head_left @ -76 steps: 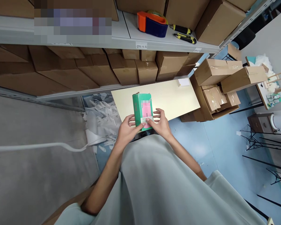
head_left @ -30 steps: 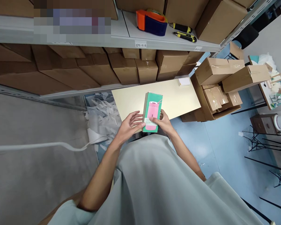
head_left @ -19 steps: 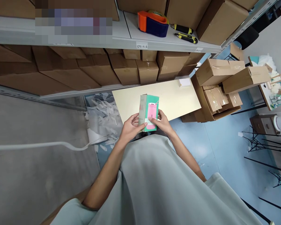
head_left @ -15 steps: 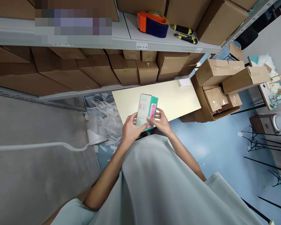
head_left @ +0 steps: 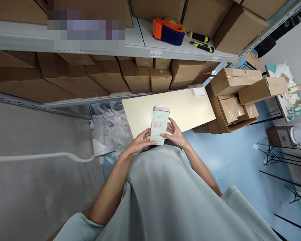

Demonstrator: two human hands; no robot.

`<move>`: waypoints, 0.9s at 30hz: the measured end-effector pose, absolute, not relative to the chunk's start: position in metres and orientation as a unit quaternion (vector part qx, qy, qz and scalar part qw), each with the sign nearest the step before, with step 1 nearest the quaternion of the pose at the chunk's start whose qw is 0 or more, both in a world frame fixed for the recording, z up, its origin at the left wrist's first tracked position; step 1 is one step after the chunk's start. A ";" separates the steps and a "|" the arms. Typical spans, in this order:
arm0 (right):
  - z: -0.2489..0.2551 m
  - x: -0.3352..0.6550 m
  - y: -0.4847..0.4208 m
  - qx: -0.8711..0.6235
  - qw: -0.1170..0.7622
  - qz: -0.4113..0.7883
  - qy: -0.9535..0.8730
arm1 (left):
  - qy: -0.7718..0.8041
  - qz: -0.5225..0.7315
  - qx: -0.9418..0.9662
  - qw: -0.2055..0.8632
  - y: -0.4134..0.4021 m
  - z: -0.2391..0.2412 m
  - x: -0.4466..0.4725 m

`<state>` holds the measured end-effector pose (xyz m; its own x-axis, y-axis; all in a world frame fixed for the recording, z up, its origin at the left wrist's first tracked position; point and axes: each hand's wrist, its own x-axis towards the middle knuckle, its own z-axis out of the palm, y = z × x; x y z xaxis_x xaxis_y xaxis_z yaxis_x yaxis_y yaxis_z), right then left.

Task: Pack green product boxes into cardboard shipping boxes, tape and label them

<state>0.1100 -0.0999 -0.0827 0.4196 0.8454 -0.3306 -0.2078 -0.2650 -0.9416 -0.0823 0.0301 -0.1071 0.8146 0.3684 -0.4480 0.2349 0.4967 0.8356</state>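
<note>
Between my two hands is a small pale green product box (head_left: 160, 125), with a printed face turned up toward me and a row of pink pictures on it. My left hand (head_left: 141, 142) grips its lower left side, the thumb lying across the bottom edge. On the right side, my right hand (head_left: 175, 134) holds the box with its thumb on the printed face and fingers behind. The box is held in front of my body, over the near edge of a cream board (head_left: 175, 107).
A small white box (head_left: 199, 91) lies on the board's far right. Cardboard boxes (head_left: 136, 77) line the shelf behind. An orange and blue tape dispenser (head_left: 168, 31) and cutter knives (head_left: 202, 46) rest above. At left stands a bin of white scraps (head_left: 111, 125); at right, an open carton (head_left: 217, 113).
The box has turned in my hands: its green side with the pink picture has gone from view, and the pale printed face now points up. Both hands have shifted slightly lower.
</note>
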 end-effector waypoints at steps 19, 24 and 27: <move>-0.012 0.117 -0.085 -0.677 0.459 0.326 -0.474 | 0.399 0.145 0.546 0.722 0.054 -0.125 -0.094; -0.048 0.150 -0.061 -0.709 0.480 0.361 -0.368 | 0.362 0.050 0.514 0.776 0.046 -0.102 -0.112; -0.076 0.167 -0.048 -0.718 0.472 0.437 -0.266 | 0.351 0.048 0.498 0.792 0.038 -0.086 -0.115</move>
<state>0.1666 -0.0480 -0.0759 0.4752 0.7951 -0.3768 -0.0301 -0.4134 -0.9101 -0.1149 0.0377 -0.0865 0.7492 0.4252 -0.5079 0.2735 0.4998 0.8218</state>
